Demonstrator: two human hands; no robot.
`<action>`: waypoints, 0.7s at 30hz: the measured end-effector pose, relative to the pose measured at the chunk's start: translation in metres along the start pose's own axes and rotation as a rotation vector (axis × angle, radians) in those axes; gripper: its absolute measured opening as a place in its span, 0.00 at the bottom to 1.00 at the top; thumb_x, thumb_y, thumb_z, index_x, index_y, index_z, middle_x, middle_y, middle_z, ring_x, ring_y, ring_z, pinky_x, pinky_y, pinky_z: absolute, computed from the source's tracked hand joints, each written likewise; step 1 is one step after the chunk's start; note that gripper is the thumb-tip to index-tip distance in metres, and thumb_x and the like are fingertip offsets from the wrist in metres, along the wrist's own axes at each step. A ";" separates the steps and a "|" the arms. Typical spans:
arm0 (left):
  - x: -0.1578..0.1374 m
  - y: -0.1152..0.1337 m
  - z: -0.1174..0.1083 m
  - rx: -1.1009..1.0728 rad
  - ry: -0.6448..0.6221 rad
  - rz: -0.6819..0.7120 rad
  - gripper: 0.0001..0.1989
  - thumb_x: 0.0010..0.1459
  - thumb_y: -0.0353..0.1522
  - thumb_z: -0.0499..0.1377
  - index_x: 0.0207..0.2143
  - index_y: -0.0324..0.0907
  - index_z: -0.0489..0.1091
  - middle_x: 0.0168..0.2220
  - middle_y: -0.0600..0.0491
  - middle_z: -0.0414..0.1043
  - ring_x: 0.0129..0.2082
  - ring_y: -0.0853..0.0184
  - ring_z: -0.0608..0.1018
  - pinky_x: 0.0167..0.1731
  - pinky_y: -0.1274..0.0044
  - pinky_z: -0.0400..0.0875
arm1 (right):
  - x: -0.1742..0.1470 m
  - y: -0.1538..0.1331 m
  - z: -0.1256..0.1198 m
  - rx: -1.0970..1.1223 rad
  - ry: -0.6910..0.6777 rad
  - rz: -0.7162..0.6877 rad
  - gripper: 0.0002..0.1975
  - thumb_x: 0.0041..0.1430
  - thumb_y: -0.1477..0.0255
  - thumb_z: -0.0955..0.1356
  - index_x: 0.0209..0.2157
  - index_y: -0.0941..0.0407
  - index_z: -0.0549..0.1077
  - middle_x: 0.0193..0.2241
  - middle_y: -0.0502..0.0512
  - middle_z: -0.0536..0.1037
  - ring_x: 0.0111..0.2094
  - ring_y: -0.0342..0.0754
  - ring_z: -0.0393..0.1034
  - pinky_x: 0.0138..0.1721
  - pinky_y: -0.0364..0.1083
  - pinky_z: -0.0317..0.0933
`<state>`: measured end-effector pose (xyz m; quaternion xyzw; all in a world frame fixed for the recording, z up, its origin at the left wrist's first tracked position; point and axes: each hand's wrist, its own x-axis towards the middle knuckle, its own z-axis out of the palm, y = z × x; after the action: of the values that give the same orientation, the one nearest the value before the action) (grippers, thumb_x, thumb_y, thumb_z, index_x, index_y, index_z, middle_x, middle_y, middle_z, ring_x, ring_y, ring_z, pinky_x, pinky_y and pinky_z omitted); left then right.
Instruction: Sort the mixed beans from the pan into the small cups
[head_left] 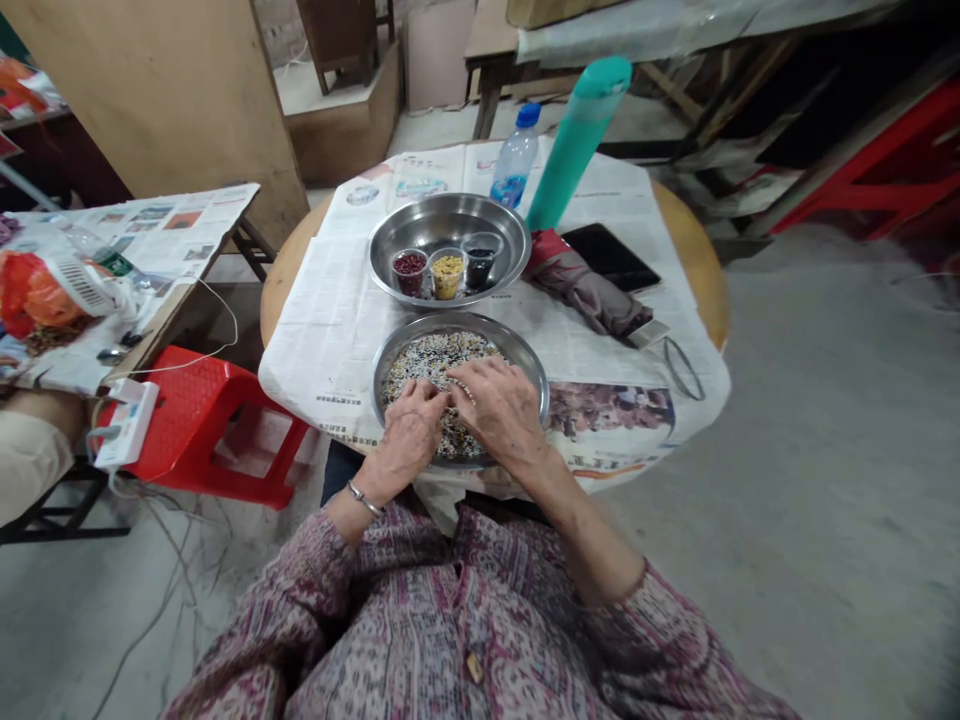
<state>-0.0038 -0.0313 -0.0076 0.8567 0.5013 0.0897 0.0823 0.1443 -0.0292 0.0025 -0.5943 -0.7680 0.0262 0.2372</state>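
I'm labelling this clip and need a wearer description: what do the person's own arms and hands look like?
The left hand and right hand are ungloved. A silver-coloured bracelet circles the left wrist. The left sleeve and right sleeve are patterned in purple, pink and pale grey; the right one leaves more forearm bare.

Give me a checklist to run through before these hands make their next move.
1. Near pan resting on the newspaper: ok.
2. Left hand and right hand both over that pan: ok.
3. Grains in it all one colour: not ok; pale, dark and yellow ones lie mixed.
4. Something pinched in the fingertips: cannot tell; too small to see.
5. Red-filled cup, yellow-filled cup and black-filled cup upright in the far basin: ok.
6. Bottle capped: ok; the blue cap is on.
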 end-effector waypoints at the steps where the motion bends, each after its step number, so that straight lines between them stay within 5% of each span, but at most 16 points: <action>1: -0.001 0.002 -0.005 0.019 -0.017 0.016 0.09 0.66 0.24 0.52 0.42 0.41 0.71 0.45 0.47 0.69 0.49 0.61 0.70 0.50 0.69 0.70 | -0.001 0.003 0.001 0.010 0.022 0.019 0.12 0.64 0.74 0.64 0.43 0.55 0.78 0.43 0.59 0.82 0.46 0.56 0.70 0.46 0.53 0.59; 9: -0.011 0.022 -0.029 0.086 -0.129 0.127 0.07 0.69 0.28 0.52 0.43 0.39 0.69 0.43 0.47 0.70 0.47 0.59 0.71 0.47 0.68 0.71 | -0.001 0.011 -0.006 0.020 0.057 0.010 0.12 0.64 0.73 0.64 0.42 0.54 0.79 0.41 0.58 0.83 0.44 0.55 0.72 0.45 0.52 0.59; 17: -0.042 0.064 -0.051 0.172 -0.161 0.564 0.08 0.67 0.24 0.50 0.42 0.38 0.68 0.42 0.45 0.70 0.43 0.59 0.71 0.39 0.70 0.66 | -0.004 0.045 -0.016 0.111 0.158 0.140 0.12 0.63 0.69 0.64 0.38 0.53 0.79 0.39 0.57 0.83 0.41 0.56 0.75 0.43 0.54 0.64; 21: -0.043 0.076 -0.044 0.173 -0.178 0.684 0.10 0.67 0.23 0.48 0.40 0.37 0.69 0.39 0.45 0.71 0.41 0.60 0.73 0.37 0.70 0.66 | -0.013 0.053 -0.020 0.166 0.165 0.109 0.12 0.63 0.69 0.64 0.38 0.53 0.79 0.38 0.58 0.83 0.40 0.55 0.75 0.43 0.54 0.65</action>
<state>0.0293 -0.1037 0.0497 0.9831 0.1821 -0.0059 0.0180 0.2020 -0.0307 -0.0016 -0.6135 -0.7078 0.0535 0.3460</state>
